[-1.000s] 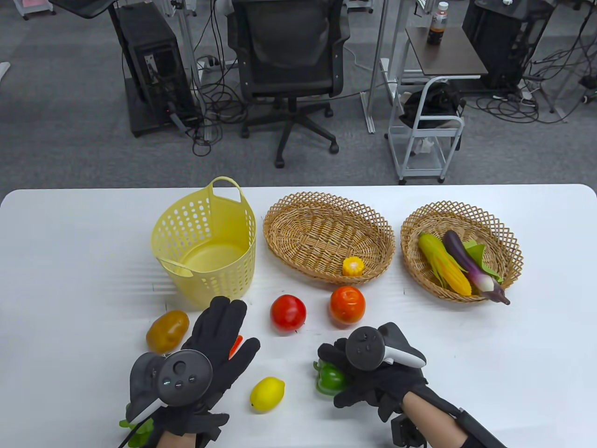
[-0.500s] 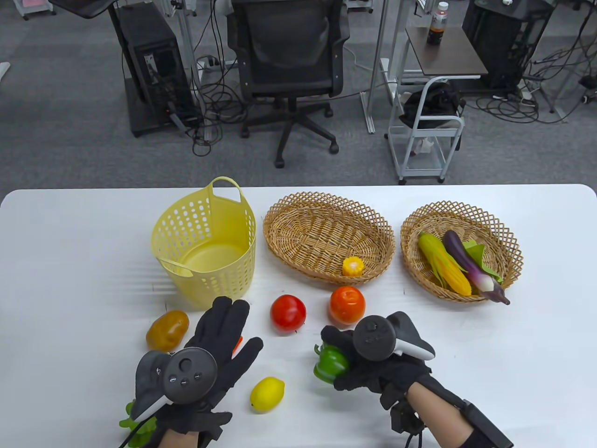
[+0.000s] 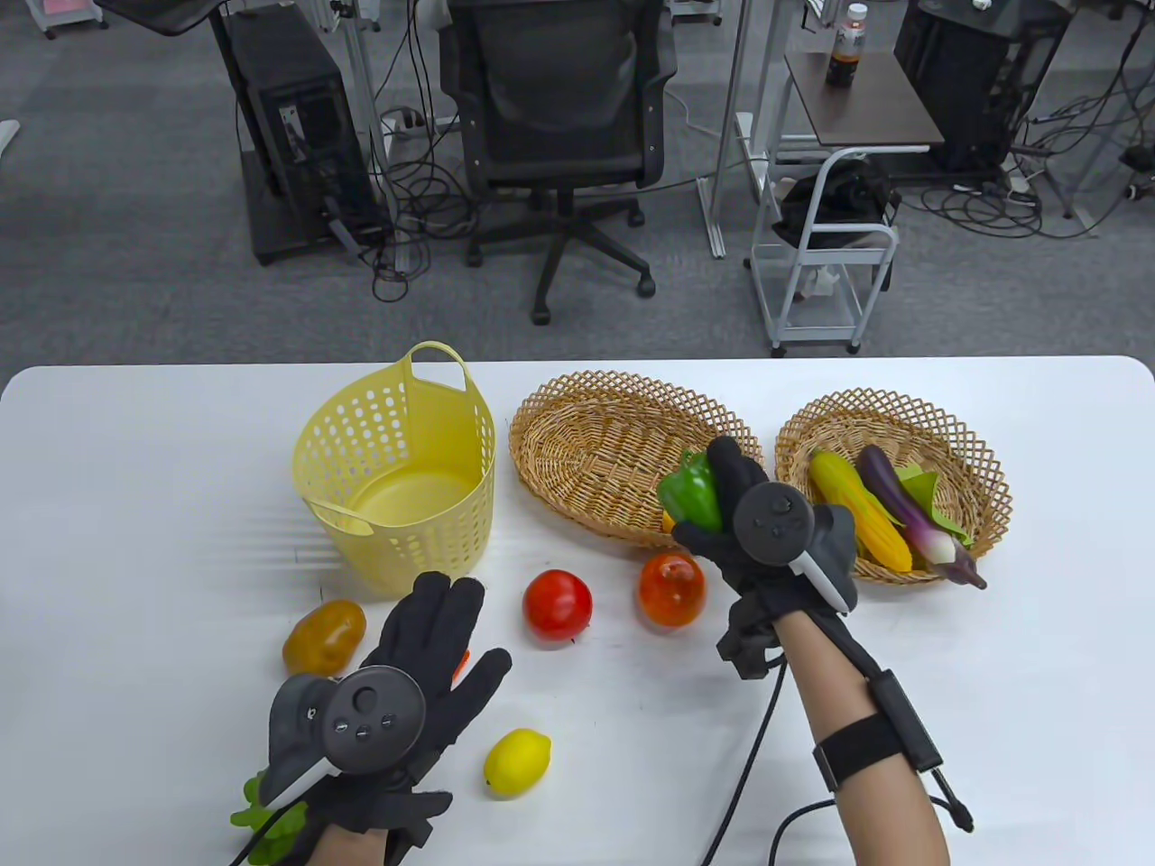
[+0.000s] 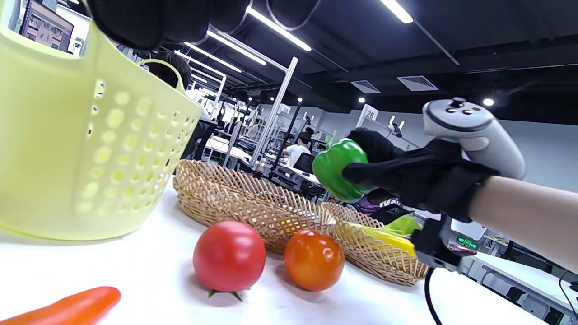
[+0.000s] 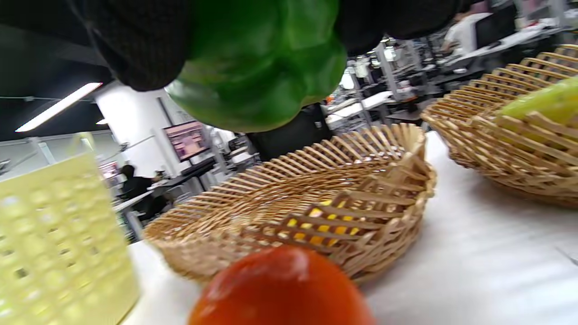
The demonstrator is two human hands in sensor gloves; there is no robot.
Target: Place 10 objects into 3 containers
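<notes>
Table view: right hand point(image 3: 767, 532) grips green pepper point(image 3: 690, 492) aloft.

The green pepper point(image 3: 690, 492) looks glossy, smooth plastic, like the red tomato point(image 3: 558, 605). Both oval baskets point(image 3: 577, 424) are rough woven wicker; the yellow tub point(image 3: 397, 469) is matt perforated plastic. Gloves point(image 3: 433, 631) are black knit cloth.

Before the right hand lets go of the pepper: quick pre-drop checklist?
1. Grip: right hand holds the pepper clear of the table: ok.
2. Position: pepper is above the near right rim of the middle basket, not centred: not ok.
3. Landing spot: corn piece lies in the basket under the pepper: not ok.
4. Room in the basket: left part is bare: ok.
5. Left hand is flat on the table, away from the basket: ok.
6. Height above the rim: cannot tell.
</notes>
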